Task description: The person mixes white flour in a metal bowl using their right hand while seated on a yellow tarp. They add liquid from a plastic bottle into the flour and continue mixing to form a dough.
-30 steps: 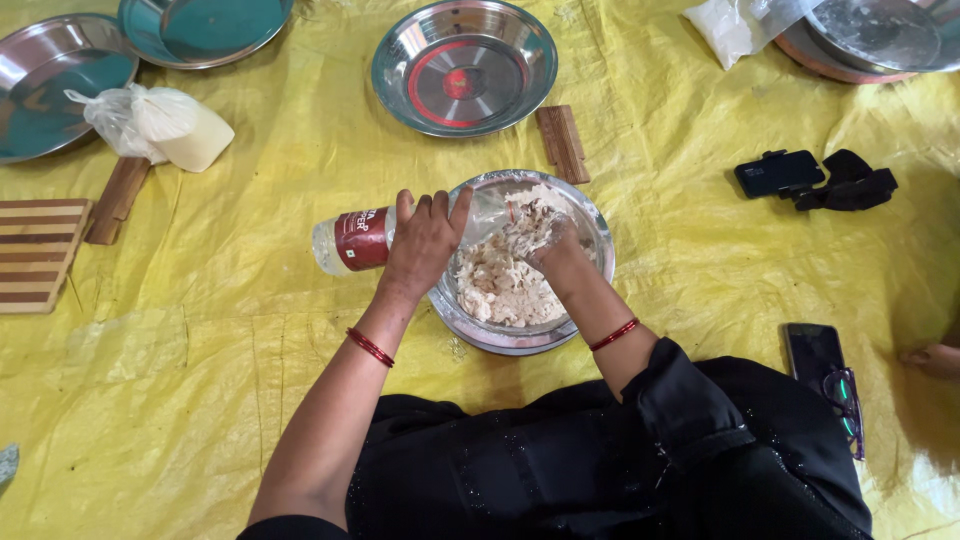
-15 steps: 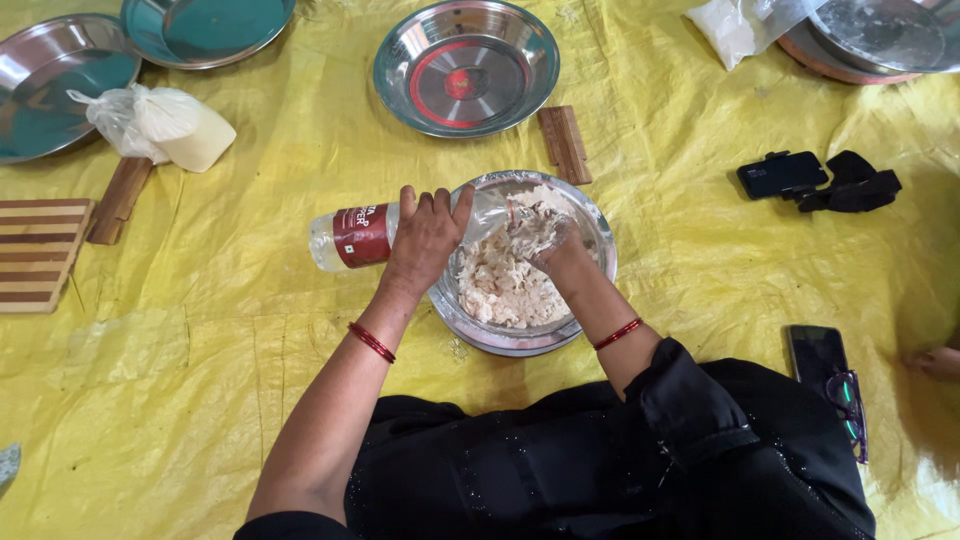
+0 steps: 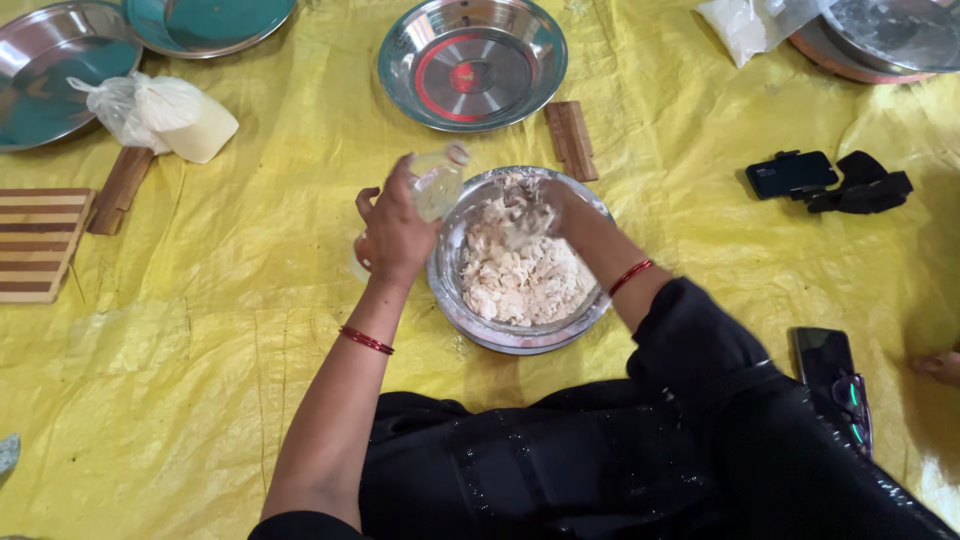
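— Two hands at work, both over the same spot. What does the left hand [image 3: 395, 235] have?

— It is closed around a clear plastic bottle [image 3: 432, 187], lifted off the ground and tilted, its neck pointing up and right toward the rim of the steel bowl [image 3: 470, 325]. A red bangle [image 3: 366, 340] sits on that wrist.

— And the right hand [image 3: 560, 212]?

— Down inside the bowl at its far side, fingers curled into the pale, crumbly dough [image 3: 520, 280]. It grips a clump of it, though the fingertips are partly blurred. Another red bangle [image 3: 630, 277] circles that wrist, just above a black sleeve [image 3: 700, 350].

— Where does the bowl stand?

— On the yellow sheet [image 3: 220, 330] that covers the ground, right in front of the person's lap. The dough fills most of it.

— What lies around it?

— Beyond the bowl, a steel plate [image 3: 470, 60] with a red reflection in its middle, and a small wooden block [image 3: 570, 140] between the plate and the bowl, near the bowl's rim. Far left, two more steel plates [image 3: 40, 70], a knotted plastic bag [image 3: 170, 118] with something pale inside, a second wooden block [image 3: 118, 190] and a striped wooden board [image 3: 35, 243]. To the right, well apart, a dark phone [image 3: 790, 173] beside a black strap, and another phone [image 3: 830, 375] by the person's knee.
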